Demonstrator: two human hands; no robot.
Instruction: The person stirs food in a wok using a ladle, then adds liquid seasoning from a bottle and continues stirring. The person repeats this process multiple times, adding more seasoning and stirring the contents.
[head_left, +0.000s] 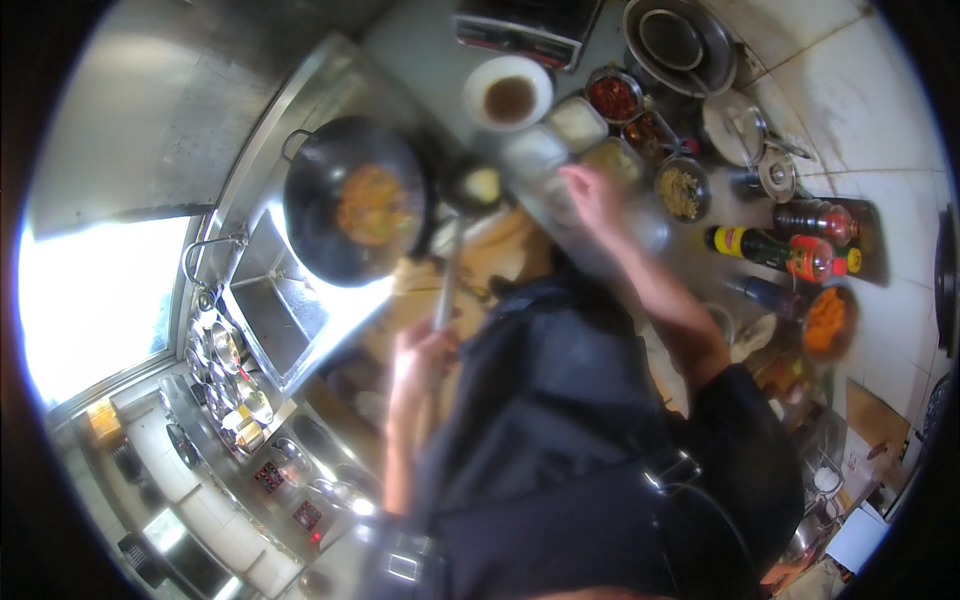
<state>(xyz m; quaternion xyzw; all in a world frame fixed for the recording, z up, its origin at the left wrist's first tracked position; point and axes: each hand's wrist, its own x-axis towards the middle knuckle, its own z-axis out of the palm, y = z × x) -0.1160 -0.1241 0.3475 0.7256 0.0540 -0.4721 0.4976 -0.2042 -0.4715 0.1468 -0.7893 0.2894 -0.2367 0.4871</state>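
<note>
My left hand is closed around the long metal handle of a ladle, whose dark bowl holds something pale yellow. The bowl is just right of a black wok with orange and yellow food in it. Over on the right, my right hand is above the metal seasoning containers, its fingers drawn together. Motion blur hides whether they hold anything. Close to it are a container of white granular stuff, another with white contents and one with yellowish contents.
A white bowl of brown liquid, a bowl of red seasoning and a bowl of minced pieces stand farther around. Sauce bottles lie or stand by the tiled wall, near a bowl of orange pieces. A metal sink is at left.
</note>
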